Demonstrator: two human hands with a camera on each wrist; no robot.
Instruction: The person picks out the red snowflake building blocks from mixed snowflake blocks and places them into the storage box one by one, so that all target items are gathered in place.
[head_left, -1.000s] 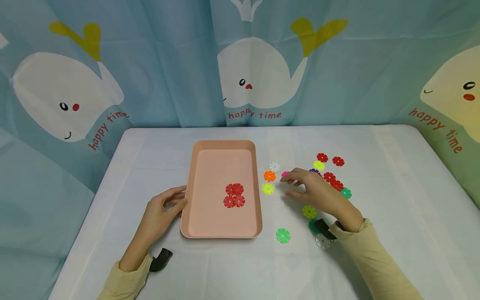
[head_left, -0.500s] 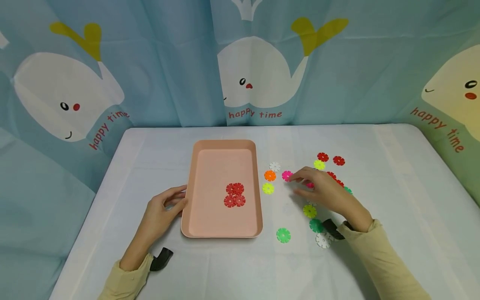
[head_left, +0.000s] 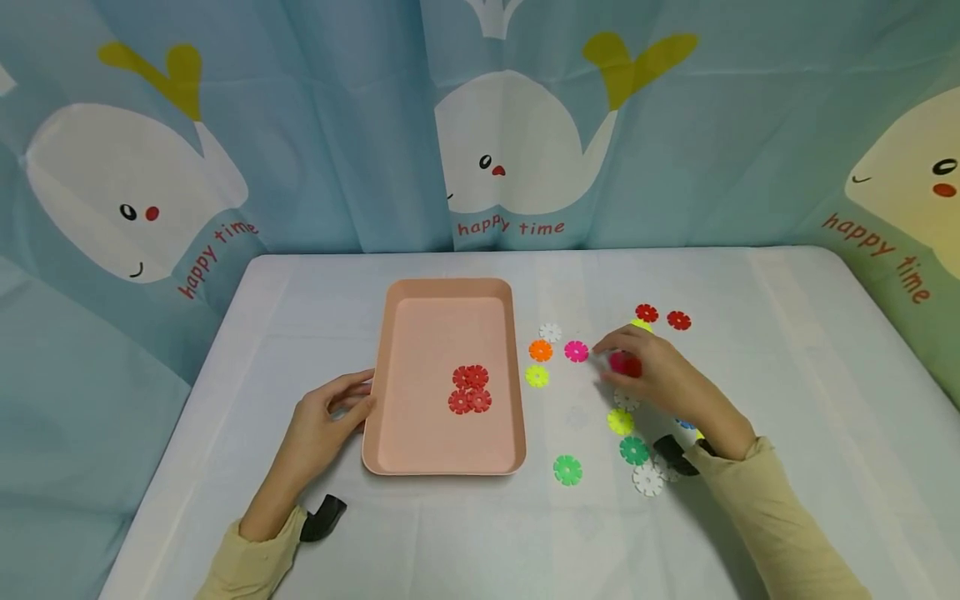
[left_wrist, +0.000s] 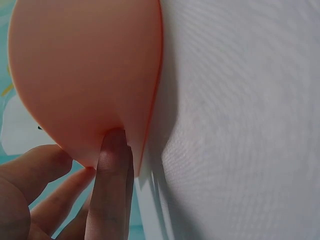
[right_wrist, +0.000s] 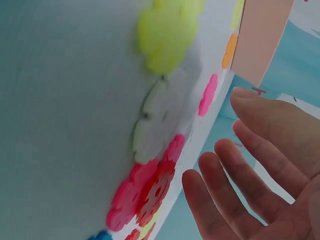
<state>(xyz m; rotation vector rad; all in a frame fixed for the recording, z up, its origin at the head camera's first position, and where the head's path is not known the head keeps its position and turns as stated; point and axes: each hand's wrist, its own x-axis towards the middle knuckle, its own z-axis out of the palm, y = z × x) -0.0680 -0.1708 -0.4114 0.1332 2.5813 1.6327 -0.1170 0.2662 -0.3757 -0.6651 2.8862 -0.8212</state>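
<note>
My left hand (head_left: pixel 330 425) is at the left edge of a pink tray (head_left: pixel 405 454); the left wrist view shows the thumb and fingertips touching its side and rim. Four-like clustered red snowflake discs (head_left: pixel 470 389) lie inside it. My right hand (head_left: pixel 648 371) hovers low over loose snowflake discs, thumb and fingers apart with nothing between them in the right wrist view. Below it a red disc (right_wrist: pixel 156 192) overlaps a pink-red disc (right_wrist: pixel 129 196), beside a white disc (right_wrist: pixel 160 117) and a yellow disc (right_wrist: pixel 167 37). A magenta disc (head_left: pixel 576 352) lies just left of the fingertips.
Between tray and right hand lie an orange disc (head_left: pixel 541 350), a pale white disc (head_left: pixel 550 332) and a yellow disc (head_left: pixel 537 376). A light green disc (head_left: pixel 567 470) is nearer the front. Two red discs (head_left: pixel 678 320) lie farther back. My right forearm partly covers other discs.
My right hand has moved to the right, away from the magenta disc, which now shows fully. It now covers red discs seen earlier. The left hand and tray have stayed put.
</note>
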